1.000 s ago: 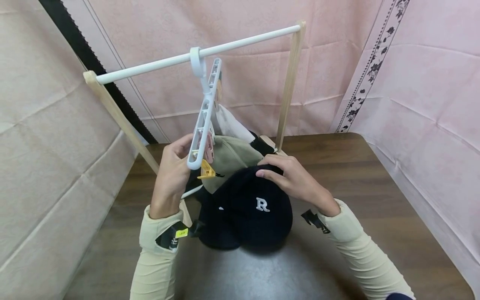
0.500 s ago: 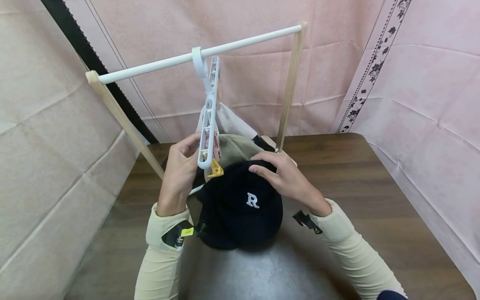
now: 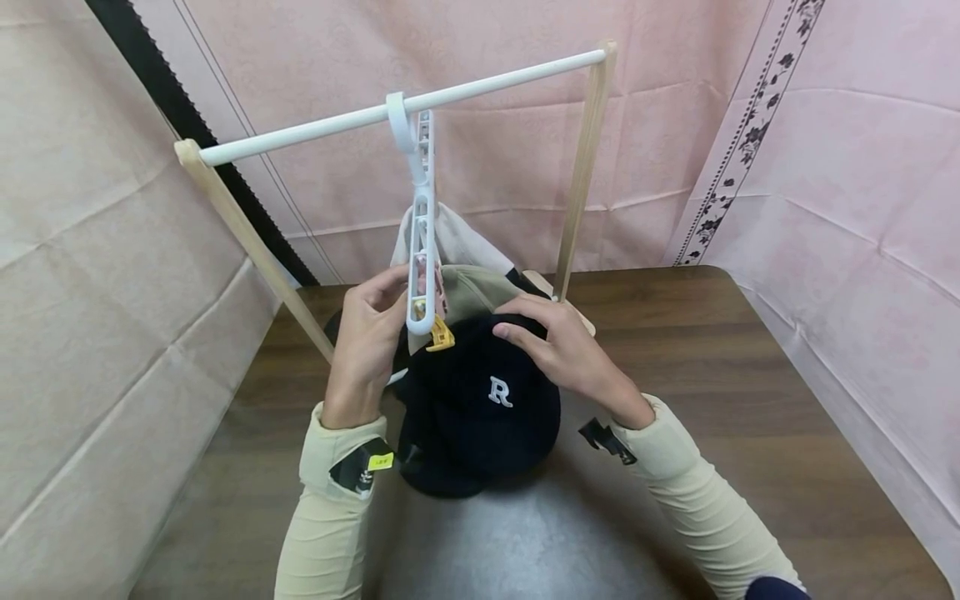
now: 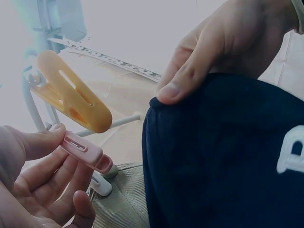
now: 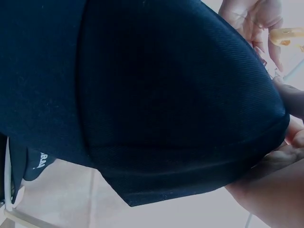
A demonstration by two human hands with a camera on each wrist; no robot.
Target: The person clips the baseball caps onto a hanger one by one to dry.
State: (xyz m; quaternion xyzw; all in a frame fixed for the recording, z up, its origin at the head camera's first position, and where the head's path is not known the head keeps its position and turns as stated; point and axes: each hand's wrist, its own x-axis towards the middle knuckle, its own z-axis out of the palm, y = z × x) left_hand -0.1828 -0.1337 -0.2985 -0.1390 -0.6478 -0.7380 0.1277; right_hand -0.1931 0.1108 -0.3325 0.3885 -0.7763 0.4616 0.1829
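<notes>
My right hand [image 3: 566, 354] grips the top edge of a navy baseball cap [image 3: 480, 417] with a white letter R, thumb on the near side. In the left wrist view my left hand [image 4: 42, 185] pinches a pink clothespin [image 4: 83, 149] between thumb and fingers, left of the cap's edge. A yellow clothespin [image 4: 76, 90] hangs from the near end of a pale blue clip hanger [image 3: 422, 233], just above the pink one. Behind the navy cap hangs an olive-beige cap [image 3: 472, 292], with a white clothespin [image 4: 102, 185] at it.
The hanger hooks over the white bar [image 3: 315, 129] of a wooden-legged rack [image 3: 585, 167] on a brown wooden table [image 3: 675, 375]. White cloth [image 3: 465, 242] with a black part hangs farther back. A dark item with white lettering [image 5: 40, 164] shows below. Pink curtains [image 3: 510, 167] stand behind.
The hanger's near end has swung right, and my left hand has moved right with it. My right hand has drawn the navy cap slightly left and up, closer to the clothespins.
</notes>
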